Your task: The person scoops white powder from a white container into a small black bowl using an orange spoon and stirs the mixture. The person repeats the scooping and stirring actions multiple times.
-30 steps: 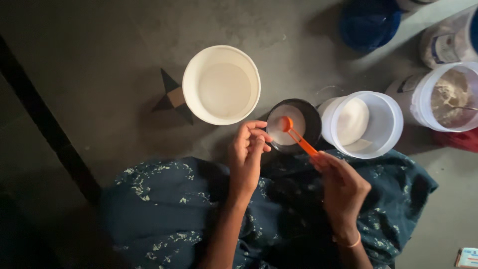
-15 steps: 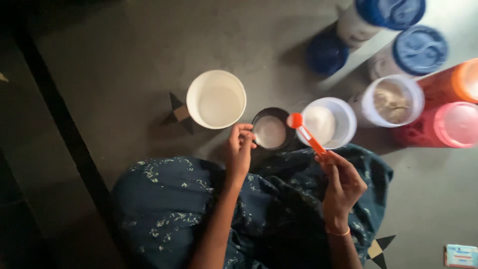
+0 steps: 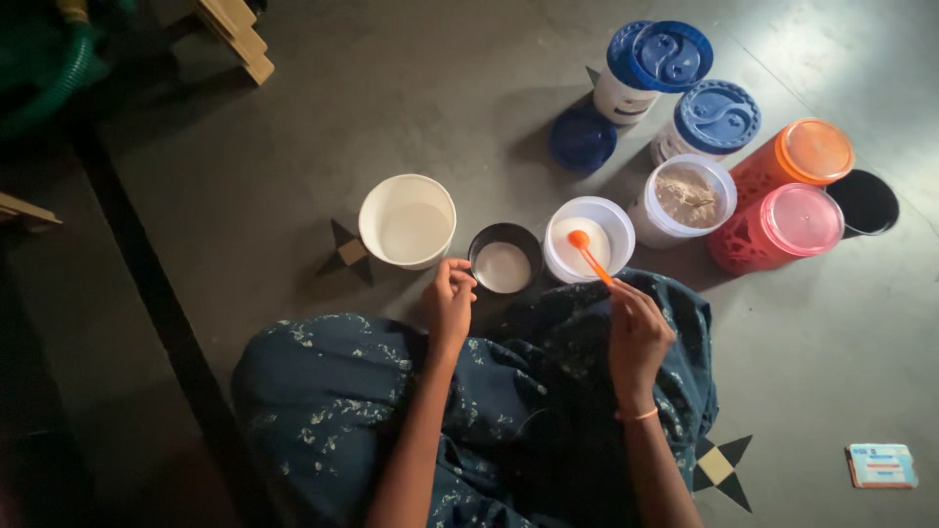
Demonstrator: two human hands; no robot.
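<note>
My right hand [image 3: 637, 332] holds an orange measuring spoon [image 3: 587, 252] by its handle. The spoon's bowl hangs over an open white jar of white powder [image 3: 589, 238]. My left hand [image 3: 448, 301] rests with curled fingers against the near rim of a small black bowl [image 3: 503, 260] that holds white powder. To the left of that bowl stands a larger white bowl [image 3: 407, 221]. I sit on the dark floor in a blue flowered garment [image 3: 489, 391].
Behind the white jar stands an open jar of brownish flour [image 3: 691, 198], two blue-lidded jars [image 3: 717, 117], a loose blue lid [image 3: 583, 138], an orange-lidded jar [image 3: 812, 152], a pink-lidded jar [image 3: 797, 223] and a black lid [image 3: 868, 201]. A small card [image 3: 880, 465] lies at the right. Wooden pieces [image 3: 240, 34] lie upper left.
My right hand has carried the orange spoon from the black bowl rightward to over the white powder jar. The view has pulled back, showing more jars. My left hand stays by the black bowl.
</note>
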